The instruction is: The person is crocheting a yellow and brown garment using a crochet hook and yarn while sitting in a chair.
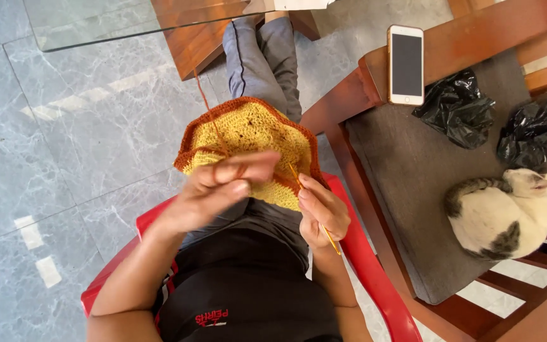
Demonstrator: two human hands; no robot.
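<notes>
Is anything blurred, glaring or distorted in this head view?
Head view: the left hand is motion-smeared at the fingers; the right hand, pinching the crochet hook, and the yellow crochet piece are sharper. Soft daylight, faint shadows. The glass tabletop and phone screen show mild sheen. Wide-angle lens bends the edges.

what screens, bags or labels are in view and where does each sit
White-framed rectangular smartphone: on the wooden armrest, dark blank screen up.
Crumpled glossy black plastic bag: on the grey seat cushion, beside the phone.
Second crumpled black plastic bag: right of the first, above the curled white and grey cat.
Small red print: on the black shirt.
</notes>
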